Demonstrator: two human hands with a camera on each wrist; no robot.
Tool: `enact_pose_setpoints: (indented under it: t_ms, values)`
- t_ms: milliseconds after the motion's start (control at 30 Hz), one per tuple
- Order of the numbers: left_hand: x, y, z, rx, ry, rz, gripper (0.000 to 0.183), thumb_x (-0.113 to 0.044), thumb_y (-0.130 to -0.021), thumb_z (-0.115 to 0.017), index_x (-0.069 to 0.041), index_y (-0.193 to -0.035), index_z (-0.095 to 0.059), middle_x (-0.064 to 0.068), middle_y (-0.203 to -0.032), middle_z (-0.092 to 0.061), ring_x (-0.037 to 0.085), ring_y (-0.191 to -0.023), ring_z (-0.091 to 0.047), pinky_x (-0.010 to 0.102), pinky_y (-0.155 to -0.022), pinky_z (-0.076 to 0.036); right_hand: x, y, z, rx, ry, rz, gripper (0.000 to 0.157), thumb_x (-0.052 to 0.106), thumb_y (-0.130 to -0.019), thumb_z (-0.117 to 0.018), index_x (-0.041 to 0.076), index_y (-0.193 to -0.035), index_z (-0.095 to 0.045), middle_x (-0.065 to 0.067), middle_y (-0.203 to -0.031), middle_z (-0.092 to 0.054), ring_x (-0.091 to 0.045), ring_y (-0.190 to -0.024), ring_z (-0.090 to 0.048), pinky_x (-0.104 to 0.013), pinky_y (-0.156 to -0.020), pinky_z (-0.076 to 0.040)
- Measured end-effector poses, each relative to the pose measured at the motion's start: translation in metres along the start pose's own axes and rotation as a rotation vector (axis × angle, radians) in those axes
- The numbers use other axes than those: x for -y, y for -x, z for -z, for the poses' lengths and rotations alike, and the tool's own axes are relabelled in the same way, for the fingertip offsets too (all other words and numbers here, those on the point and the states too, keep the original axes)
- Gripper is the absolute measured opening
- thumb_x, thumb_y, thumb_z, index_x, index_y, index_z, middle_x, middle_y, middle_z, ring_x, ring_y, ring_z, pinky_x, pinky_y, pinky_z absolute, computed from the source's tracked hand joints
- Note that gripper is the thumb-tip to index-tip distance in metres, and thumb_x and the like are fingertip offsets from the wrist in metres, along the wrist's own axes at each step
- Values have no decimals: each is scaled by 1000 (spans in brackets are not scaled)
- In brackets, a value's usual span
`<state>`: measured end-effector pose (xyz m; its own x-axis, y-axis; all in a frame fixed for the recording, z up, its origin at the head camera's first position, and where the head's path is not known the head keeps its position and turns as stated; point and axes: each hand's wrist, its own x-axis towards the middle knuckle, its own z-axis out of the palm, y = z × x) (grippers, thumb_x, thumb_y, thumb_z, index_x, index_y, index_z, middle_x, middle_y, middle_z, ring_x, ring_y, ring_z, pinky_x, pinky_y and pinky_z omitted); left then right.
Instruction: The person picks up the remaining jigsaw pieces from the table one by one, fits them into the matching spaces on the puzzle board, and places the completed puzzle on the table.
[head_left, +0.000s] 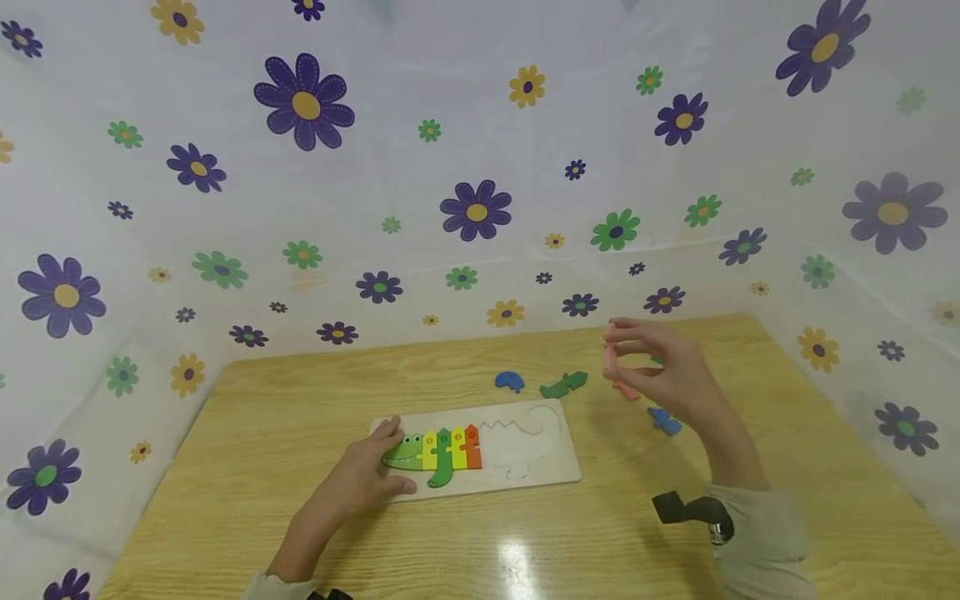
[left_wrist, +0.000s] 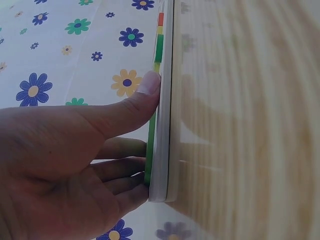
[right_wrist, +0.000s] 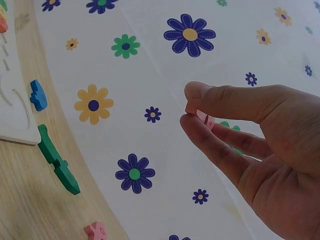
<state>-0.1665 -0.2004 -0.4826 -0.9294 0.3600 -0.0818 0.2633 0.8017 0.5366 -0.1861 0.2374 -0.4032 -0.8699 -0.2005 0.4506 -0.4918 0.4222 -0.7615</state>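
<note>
My left hand (head_left: pixel 367 468) rests on the left end of a pale wooden puzzle board (head_left: pixel 558 433). In the left wrist view its thumb and fingers (left_wrist: pixel 150 85) press on the upper face, around the green crocodile head piece (head_left: pixel 405 454). Yellow, green and orange body pieces (head_left: pixel 444 454) sit in a row beside the head; to their right the crocodile outline shows bare board. Above the table's right side my right hand (head_left: pixel 663 367) pinches a pink puzzle piece (head_left: pixel 611 354) between thumb and fingertips. The fingers partly cover that piece in the right wrist view (right_wrist: pixel 191 108).
Loose pieces lie on the wooden table (head_left: pixel 277 417) behind and right of the board: a blue one (head_left: pixel 510 382), a green one (head_left: pixel 564 385), a pink one (head_left: pixel 627 391) and another blue one (head_left: pixel 664 421). Flower-patterned white sheeting (head_left: pixel 405 167) surrounds the table's back and sides.
</note>
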Motion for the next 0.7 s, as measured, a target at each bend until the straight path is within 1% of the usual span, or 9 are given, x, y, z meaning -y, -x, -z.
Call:
enact_pose_setpoints:
  t_ms: [67,167,233,300,433,700]
  values:
    - [0,0,0,-1,2,0,82,-24,-81,-88,9,-146,-49,23,-162,-33,41,-150,-29,55,-120,-29,1,-1,-3,12,-21,30,41,-9,-84,-80,-4,-123,-69,-17,-143,-58,-16,-105,-71,-24,-77,-61]
    - [1,1,1,-3,0,-2,82,-25,-81,-88,8,-146,-50,23,-162,-33,41,-150,-30,57,-120,-29,3,-2,-7,21,-23,53,42,-11,-83,-80,-4,-122,-69,-19,-142,-58,-26,-105,-72,-25,-76,-61]
    - [1,1,0,-5,-4,-8,82,-26,-81,-88,9,-145,-50,23,-161,-34,42,-149,-31,57,-119,-29,3,-2,-9,22,-3,54,41,-9,-83,-81,-4,-122,-69,-19,-142,-58,-33,-105,-71,-25,-76,-61]
    - [1,0,0,-4,-5,-6,82,-26,-81,-88,8,-146,-50,23,-161,-34,41,-150,-31,57,-119,-30,4,-2,-10,25,9,43,41,-7,-83,-81,-3,-123,-69,-19,-143,-58,-37,-106,-70,-25,-77,-61]
    - [0,0,0,-1,3,-2,82,-25,-82,-87,8,-146,-49,22,-162,-33,40,-150,-30,56,-120,-29,4,-2,-10,31,36,25,42,-5,-84,-82,0,-124,-70,-18,-145,-57,-36,-108,-70,-29,-78,-61]
    - [-2,1,2,2,15,-1,82,-23,-82,-88,9,-146,-49,23,-162,-33,42,-150,-29,56,-120,-29,6,-4,-14,58,30,7,42,-4,-83,-83,2,-122,-71,-19,-145,-57,-37,-109,-70,-38,-80,-62]
